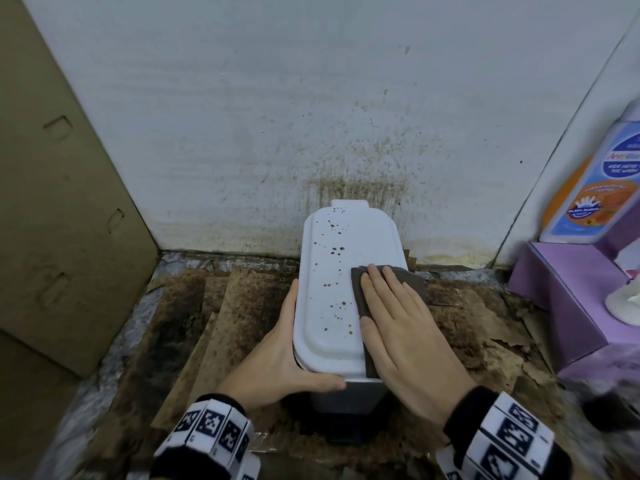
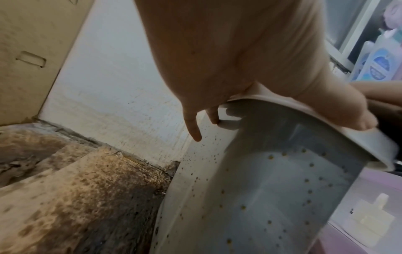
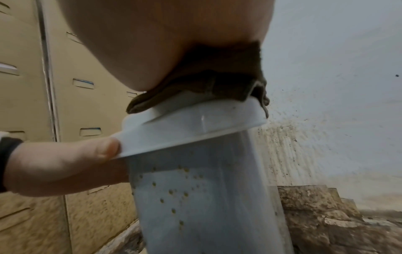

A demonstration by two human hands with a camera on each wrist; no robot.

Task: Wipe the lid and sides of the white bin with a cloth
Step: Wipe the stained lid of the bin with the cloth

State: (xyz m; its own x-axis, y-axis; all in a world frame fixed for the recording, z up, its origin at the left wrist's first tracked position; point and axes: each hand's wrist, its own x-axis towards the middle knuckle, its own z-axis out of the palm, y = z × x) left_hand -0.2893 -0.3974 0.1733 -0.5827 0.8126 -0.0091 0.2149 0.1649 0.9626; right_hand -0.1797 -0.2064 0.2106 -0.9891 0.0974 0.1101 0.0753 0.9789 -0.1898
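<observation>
The white bin (image 1: 346, 393) stands on the floor against the wall, its lid (image 1: 329, 271) closed and dotted with brown spots. My left hand (image 1: 287, 355) grips the lid's near left corner, fingers along the left edge and thumb across the front rim. My right hand (image 1: 398, 323) lies flat on a dark brown cloth (image 1: 358, 289), pressing it onto the right part of the lid. The right wrist view shows the cloth (image 3: 217, 86) bunched on the lid (image 3: 195, 123) above the bin's speckled front side (image 3: 195, 206). The left wrist view shows the spotted left side (image 2: 272, 197).
A cardboard box (image 1: 52, 202) stands close on the left. The wall (image 1: 311, 116) behind the bin is splattered. Soiled cardboard sheets (image 1: 207, 323) cover the floor. A purple box (image 1: 571, 306) with a soap bottle (image 1: 595, 188) on it sits at the right.
</observation>
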